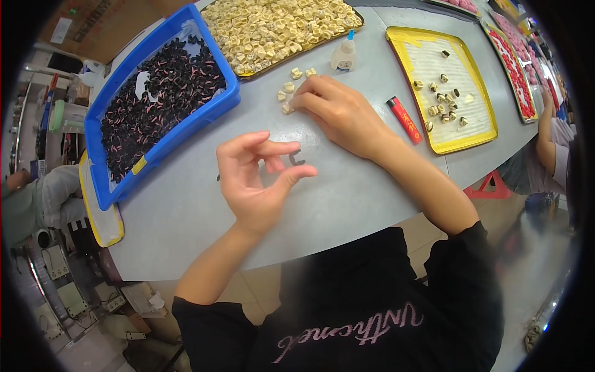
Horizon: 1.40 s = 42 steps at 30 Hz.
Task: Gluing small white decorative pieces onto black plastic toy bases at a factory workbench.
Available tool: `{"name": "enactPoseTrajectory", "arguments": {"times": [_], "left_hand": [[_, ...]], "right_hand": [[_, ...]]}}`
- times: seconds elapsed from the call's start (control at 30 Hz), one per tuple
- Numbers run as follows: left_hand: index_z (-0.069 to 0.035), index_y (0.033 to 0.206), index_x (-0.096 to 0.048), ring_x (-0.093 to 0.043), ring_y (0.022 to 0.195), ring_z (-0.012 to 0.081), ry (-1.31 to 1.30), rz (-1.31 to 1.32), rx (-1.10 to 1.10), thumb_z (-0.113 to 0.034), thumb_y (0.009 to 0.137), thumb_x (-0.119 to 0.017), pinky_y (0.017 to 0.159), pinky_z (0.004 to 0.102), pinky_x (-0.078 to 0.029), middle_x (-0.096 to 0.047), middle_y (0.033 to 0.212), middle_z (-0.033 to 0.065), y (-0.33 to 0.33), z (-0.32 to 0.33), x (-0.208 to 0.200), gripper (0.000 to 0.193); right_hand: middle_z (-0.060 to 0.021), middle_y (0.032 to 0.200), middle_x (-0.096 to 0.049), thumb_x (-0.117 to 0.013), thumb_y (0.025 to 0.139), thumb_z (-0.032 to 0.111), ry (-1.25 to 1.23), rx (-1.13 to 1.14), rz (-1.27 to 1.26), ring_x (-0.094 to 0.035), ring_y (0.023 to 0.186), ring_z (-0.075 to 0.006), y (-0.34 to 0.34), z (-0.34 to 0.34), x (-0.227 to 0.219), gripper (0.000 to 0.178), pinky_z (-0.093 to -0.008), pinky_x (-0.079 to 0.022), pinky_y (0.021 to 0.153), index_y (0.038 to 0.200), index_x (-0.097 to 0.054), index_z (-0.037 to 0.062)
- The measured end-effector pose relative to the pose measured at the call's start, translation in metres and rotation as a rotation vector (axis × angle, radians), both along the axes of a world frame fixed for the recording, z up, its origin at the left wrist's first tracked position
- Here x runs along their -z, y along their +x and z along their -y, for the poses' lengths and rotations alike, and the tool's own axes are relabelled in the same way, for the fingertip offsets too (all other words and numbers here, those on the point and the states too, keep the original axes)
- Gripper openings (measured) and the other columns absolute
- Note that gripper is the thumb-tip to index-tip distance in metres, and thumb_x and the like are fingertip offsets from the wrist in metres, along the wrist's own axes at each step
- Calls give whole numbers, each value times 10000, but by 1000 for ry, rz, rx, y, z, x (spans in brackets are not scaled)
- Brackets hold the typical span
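Note:
My left hand (251,180) is raised over the grey table, its thumb and forefinger apart in a C shape. In the gap between them shows a small dark curved piece (296,157), probably lying on the table; I cannot tell whether a fingertip touches it. My right hand (338,115) reaches in from the right, fingers pinched together at a small cream-coloured piece (287,108). Several more loose cream pieces (289,87) lie just beyond those fingertips. A small bottle (343,57) with a blue tip stands behind my right hand.
A blue bin (232,93) of black and pink curved bits stands at the left. Cream pieces (279,31) heap on a tray at the back. To the right are a red lighter (404,120) and a yellow-rimmed tray (474,146) with several cream-and-black pieces. Another person's arm (546,133) shows far right.

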<state>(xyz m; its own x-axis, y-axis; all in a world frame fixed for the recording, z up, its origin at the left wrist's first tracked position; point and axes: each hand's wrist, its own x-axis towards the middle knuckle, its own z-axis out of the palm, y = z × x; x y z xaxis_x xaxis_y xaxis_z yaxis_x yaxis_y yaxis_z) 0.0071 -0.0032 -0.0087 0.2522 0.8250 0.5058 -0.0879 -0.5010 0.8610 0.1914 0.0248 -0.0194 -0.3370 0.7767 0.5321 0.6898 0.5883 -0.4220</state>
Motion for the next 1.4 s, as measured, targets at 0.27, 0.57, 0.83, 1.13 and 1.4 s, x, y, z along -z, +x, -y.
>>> {"name": "enactPoseTrajectory", "arguments": {"times": [0.27,0.57,0.83,1.13,1.4], "left_hand": [[-59,1075,-376,-526,691,117,127,-31,-58,45,599,-774,595,225,-396,-640,820,100,-3,1,-3,629],[-81,1079,-369,-453,659,118,242,-56,-80,-35,572,-813,569,232,-358,-656,811,79,-4,-2,-2,675],[-87,1089,-374,-453,656,105,242,-45,-57,-82,567,-822,562,226,-342,-663,806,57,-4,-3,1,688],[-73,1090,-390,-449,637,99,281,-53,-24,-102,559,-826,634,240,-323,-672,817,61,-6,-3,0,687],[-54,1089,-388,-451,626,96,213,-79,-8,-95,566,-819,635,236,-315,-677,793,57,-6,-4,-2,678]], "right_hand": [[-84,918,-565,-619,777,5,-523,-155,-758,-564,803,-156,4,15,-24,114,-265,-475,680,889,-594,3],[-86,914,-586,-642,770,34,-1190,-451,-1256,-563,882,-155,-6,34,-27,139,-285,-456,764,888,-572,11],[-82,911,-588,-643,770,24,-1216,-446,-1235,-564,884,-150,-6,34,-26,123,-294,-442,797,874,-578,20],[-107,944,-601,-638,767,10,-1382,-522,-1344,-566,876,-162,-6,36,-20,117,-307,-441,787,859,-568,29],[-94,878,-611,-674,739,16,-1400,-536,-1341,-581,829,-152,0,33,-20,160,-285,-455,737,855,-564,25]]}}
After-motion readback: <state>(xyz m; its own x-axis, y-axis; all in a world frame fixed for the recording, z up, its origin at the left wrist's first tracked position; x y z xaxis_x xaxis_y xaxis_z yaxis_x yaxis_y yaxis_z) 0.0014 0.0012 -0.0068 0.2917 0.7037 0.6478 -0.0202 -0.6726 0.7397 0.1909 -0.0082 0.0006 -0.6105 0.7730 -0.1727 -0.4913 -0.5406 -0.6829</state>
